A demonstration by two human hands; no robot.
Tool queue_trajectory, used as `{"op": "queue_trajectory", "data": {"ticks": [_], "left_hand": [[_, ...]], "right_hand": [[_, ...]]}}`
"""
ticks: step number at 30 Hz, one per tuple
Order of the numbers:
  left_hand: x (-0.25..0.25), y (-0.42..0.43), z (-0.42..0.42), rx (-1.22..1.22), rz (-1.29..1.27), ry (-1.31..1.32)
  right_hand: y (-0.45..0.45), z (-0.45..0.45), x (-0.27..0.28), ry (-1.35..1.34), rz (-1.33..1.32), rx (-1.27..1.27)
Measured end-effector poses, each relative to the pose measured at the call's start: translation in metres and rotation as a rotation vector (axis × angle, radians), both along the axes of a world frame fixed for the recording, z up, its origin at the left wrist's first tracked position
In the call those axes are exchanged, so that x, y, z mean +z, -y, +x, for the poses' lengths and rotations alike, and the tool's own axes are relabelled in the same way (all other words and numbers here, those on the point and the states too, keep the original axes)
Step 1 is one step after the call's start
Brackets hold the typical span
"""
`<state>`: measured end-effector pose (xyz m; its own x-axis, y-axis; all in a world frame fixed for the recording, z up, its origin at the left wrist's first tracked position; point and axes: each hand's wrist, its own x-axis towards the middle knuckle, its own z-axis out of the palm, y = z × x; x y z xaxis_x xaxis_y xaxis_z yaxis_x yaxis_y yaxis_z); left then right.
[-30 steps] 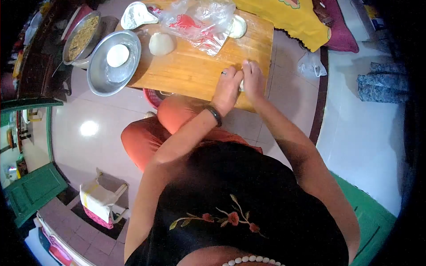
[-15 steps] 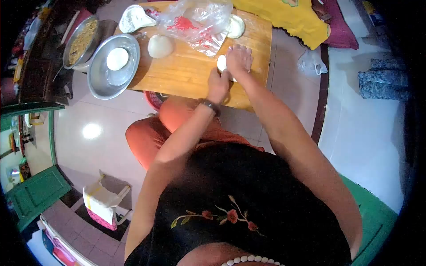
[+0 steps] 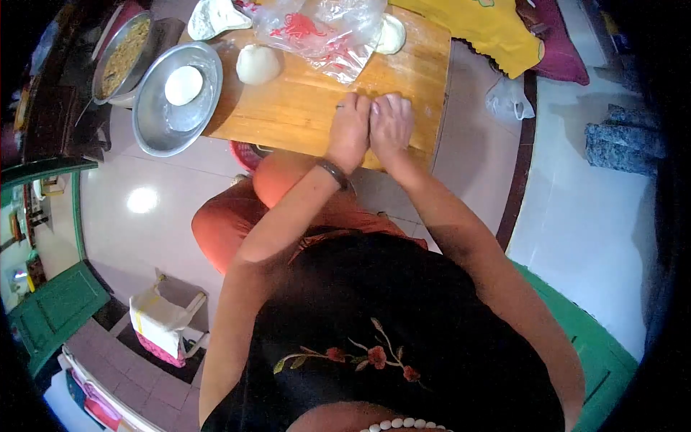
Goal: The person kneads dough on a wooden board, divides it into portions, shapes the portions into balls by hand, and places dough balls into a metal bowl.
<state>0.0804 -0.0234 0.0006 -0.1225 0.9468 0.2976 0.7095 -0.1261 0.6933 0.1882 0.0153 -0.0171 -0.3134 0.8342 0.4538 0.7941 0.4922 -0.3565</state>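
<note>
My left hand (image 3: 349,131) and my right hand (image 3: 393,129) are side by side at the near right part of a wooden board (image 3: 302,115). Their thumbs meet, and the fingers of both are curled downward over a piece of dough, which is now covered by them. Beyond them lies a clear plastic bag (image 3: 309,32) with red print. A round white dough ball (image 3: 390,34) sits by the bag's right end, and another dough ball (image 3: 258,65) rests to the left on the board.
A metal basin (image 3: 155,133) holding a round of dough (image 3: 183,86) stands at the board's left edge. Farther left is a bowl of yellowish filling (image 3: 128,57). A white floury bag or cloth (image 3: 214,19) lies at the far left corner, yellow cloth (image 3: 489,32) at the far right.
My right hand has drawn back and come level with my left, fingers curled. The white dough that showed between the hands is covered now. The view has shifted slightly.
</note>
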Motion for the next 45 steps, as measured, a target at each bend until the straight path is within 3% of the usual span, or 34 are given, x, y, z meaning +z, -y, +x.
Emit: {"op": "queue_trajectory", "data": {"ticks": [1,4,8,9,12,14,15,17,18,19,23,26,30,31,35,38,39,42,45], "left_hand": [[0.006,-0.002,-0.003,0.058,0.138,-0.041],[0.001,0.003,-0.013,0.191,0.102,0.086],[-0.018,0.014,-0.02,0.168,-0.377,0.652],[-0.022,0.008,-0.017,0.22,-0.419,0.506],[-0.035,-0.006,0.005,0.376,-0.135,0.531],[-0.048,-0.01,0.009,0.288,0.019,0.547],[-0.02,0.0,0.008,0.195,0.076,0.407],[0.011,0.024,0.012,-0.034,0.092,0.094],[0.019,0.031,0.018,-0.115,0.077,0.028],[0.02,0.031,0.019,-0.136,0.075,0.016],[0.004,0.002,0.014,-0.093,-0.015,-0.006],[0.007,-0.013,0.009,-0.026,0.052,0.088],[-0.016,-0.003,0.004,0.211,0.084,0.216],[-0.031,-0.003,-0.005,0.149,-0.156,0.331],[-0.04,-0.007,0.01,0.24,-0.147,0.477],[-0.043,-0.02,0.012,0.24,-0.302,0.585],[-0.027,-0.01,0.019,0.28,-0.155,0.536],[0.02,0.016,0.027,0.045,0.082,0.239],[0.01,0.017,0.036,-0.005,-0.035,0.002]], "right_hand": [[-0.01,-0.004,-0.001,0.058,0.036,0.028],[-0.031,-0.024,0.006,0.231,-0.062,-0.074],[-0.058,-0.04,-0.002,0.26,-0.197,-0.179],[-0.06,-0.044,0.005,0.259,-0.294,-0.239],[-0.075,-0.033,-0.018,0.061,-0.448,-0.24],[-0.079,-0.011,-0.024,-1.06,-1.169,-0.207],[-0.077,0.004,-0.018,-1.147,-1.177,-0.256],[-0.04,0.024,-0.002,-0.989,-0.977,-0.293],[-0.013,0.021,0.014,-0.737,-0.773,-0.26],[0.001,0.019,0.019,-0.483,-0.574,-0.216],[-0.011,0.021,0.005,-0.191,-0.012,0.082],[-0.035,0.01,-0.005,-0.001,0.092,0.184],[-0.05,-0.009,0.007,0.258,-0.02,0.021],[-0.057,-0.014,0.005,0.313,-0.064,-0.023],[-0.072,-0.029,0.001,0.252,-0.236,-0.219],[-0.088,-0.017,-0.014,-0.401,-0.753,-0.241],[-0.089,-0.01,-0.016,-1.047,-1.011,-0.145],[-0.063,0.027,0.005,-0.848,-0.876,-0.303],[-0.011,0.034,0.011,-0.247,-0.239,-0.137]]}}
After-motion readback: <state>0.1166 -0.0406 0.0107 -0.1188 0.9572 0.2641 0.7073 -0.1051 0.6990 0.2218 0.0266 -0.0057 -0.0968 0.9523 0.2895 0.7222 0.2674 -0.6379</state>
